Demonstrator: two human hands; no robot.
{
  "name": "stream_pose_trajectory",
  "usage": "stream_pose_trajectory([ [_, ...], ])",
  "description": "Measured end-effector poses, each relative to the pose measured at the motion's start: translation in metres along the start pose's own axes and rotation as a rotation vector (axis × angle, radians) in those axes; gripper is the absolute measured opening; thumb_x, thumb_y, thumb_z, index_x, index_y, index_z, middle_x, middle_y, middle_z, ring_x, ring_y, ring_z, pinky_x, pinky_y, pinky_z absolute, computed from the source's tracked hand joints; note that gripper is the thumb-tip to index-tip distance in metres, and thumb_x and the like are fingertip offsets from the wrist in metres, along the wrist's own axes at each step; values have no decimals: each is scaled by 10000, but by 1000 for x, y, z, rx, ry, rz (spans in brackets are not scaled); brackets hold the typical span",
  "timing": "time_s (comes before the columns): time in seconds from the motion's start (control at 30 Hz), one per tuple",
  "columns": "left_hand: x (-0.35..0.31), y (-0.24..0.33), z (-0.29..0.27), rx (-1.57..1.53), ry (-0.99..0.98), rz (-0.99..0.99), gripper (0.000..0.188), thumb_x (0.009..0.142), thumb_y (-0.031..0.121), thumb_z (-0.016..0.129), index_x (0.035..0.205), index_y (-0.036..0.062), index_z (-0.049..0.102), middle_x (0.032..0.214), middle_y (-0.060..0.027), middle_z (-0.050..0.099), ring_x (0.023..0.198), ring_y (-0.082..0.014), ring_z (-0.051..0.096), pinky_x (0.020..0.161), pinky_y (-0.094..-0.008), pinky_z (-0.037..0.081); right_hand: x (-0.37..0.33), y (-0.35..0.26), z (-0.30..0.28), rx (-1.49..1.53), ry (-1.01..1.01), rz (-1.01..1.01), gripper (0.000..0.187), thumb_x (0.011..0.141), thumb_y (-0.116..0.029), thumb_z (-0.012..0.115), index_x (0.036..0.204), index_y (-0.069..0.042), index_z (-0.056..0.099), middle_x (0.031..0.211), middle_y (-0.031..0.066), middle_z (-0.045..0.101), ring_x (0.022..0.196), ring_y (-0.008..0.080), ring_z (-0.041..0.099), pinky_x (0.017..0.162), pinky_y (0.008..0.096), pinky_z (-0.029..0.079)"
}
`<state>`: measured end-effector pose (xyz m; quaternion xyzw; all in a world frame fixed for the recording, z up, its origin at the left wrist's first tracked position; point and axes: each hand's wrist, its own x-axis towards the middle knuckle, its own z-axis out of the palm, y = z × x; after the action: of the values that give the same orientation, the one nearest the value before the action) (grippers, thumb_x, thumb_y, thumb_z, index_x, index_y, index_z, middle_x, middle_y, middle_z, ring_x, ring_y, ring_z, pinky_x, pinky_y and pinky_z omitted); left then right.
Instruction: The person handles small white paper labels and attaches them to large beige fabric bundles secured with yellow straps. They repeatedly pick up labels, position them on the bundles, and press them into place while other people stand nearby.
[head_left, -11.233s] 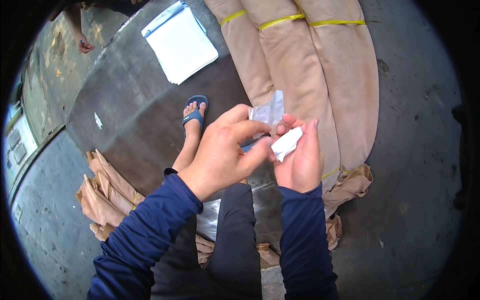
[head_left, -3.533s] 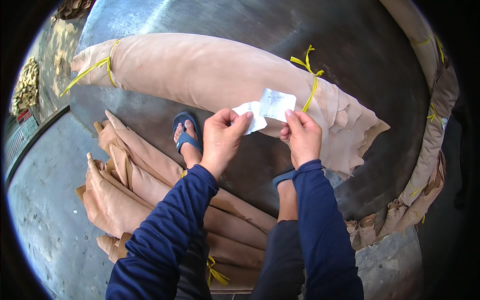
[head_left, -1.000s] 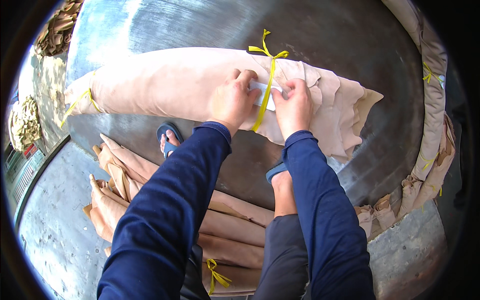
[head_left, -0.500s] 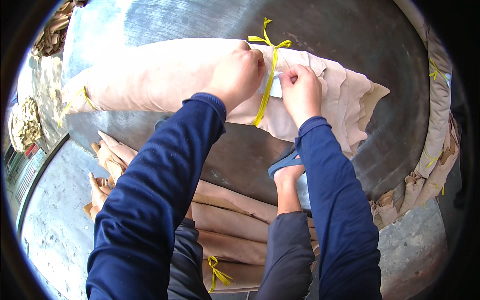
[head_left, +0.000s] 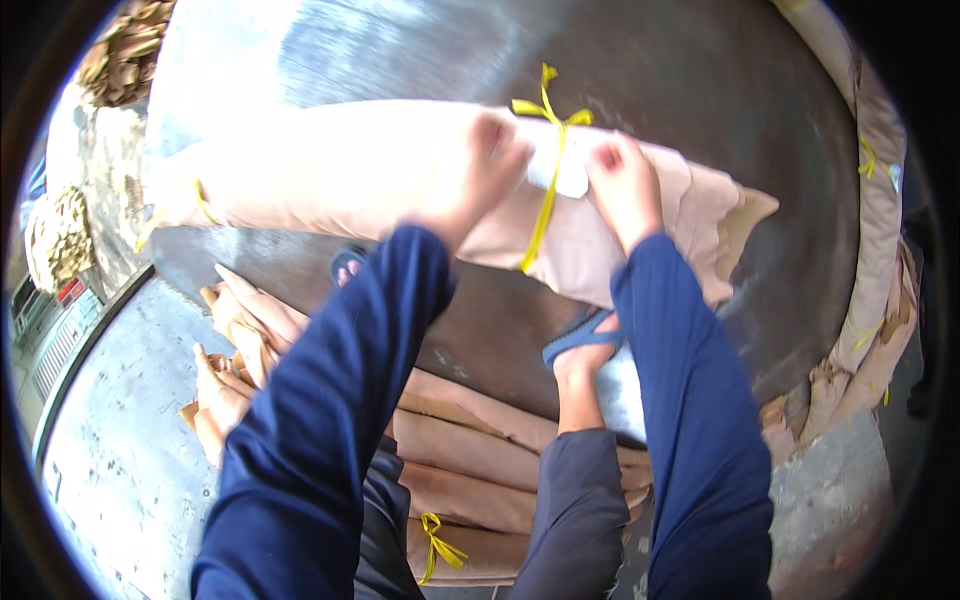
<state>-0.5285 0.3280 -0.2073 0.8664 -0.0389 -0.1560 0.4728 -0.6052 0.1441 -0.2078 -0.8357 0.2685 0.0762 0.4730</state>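
Right hand (head_left: pixel 627 187) seems just off the paper slip (head_left: pixel 573 182); slip sits under yellow tie (head_left: pixel 541 222), near roll's (head_left: pixel 330 160) right end, apparently held. Left hand (head_left: pixel 476 178) beside it. Both grips blurred, can't tell.

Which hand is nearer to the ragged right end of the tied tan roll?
Right. The right hand is over the roll, between the ragged end and the yellow tie; the left hand is farther away, beyond that tie.
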Motion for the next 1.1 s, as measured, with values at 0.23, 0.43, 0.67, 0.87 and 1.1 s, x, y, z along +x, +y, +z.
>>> stream_pose_trajectory([
  [0.23, -160, -33, -185, -562, 108, -1154, 398, 796, 423, 756, 963, 74, 663, 755, 16, 644, 578, -84, 551, 480, -266, 403, -115, 125, -66, -321, 248, 517, 876, 809, -419, 722, 1406, 49, 285, 1367, 280, 393, 1290, 372, 383, 1088, 440, 319],
  [0.43, -82, -138, -168, -839, 387, -1029, 393, 794, 281, 782, 1012, 56, 544, 754, 3, 543, 547, -108, 504, 428, -260, 371, -115, 200, -68, 83, 226, 696, 770, 917, -551, 517, 1336, 86, 408, 1343, 232, 471, 1202, 304, 487, 996, 370, 382],
  [0.67, -16, -160, -248, -832, 441, -914, 252, 812, 201, 762, 896, 67, 566, 707, -9, 563, 487, -134, 505, 396, -266, 397, -111, 25, 39, 207, 328, 761, 678, 923, -432, 578, 1334, 85, 425, 1331, 178, 505, 1198, 263, 497, 1003, 352, 385],
  [0.87, 34, -178, -399, -312, 314, -759, 625, 854, 198, 707, 1363, -29, 426, 992, -114, 678, 623, -97, 568, 482, -245, 408, -47, -131, 199, 470, -52, 308, 415, 896, -345, 623, 926, 67, 660, 849, 185, 695, 794, 241, 671, 713, 365, 500],
  [1.1, -88, -41, -409, -308, -61, -814, 284, 922, 259, 637, 1007, -11, 661, 691, -24, 621, 557, -89, 523, 525, -230, 401, -19, -210, 229, -137, -229, 427, 477, 863, -487, 567, 934, -22, 647, 983, 233, 657, 964, 401, 617, 822, 473, 487],
])
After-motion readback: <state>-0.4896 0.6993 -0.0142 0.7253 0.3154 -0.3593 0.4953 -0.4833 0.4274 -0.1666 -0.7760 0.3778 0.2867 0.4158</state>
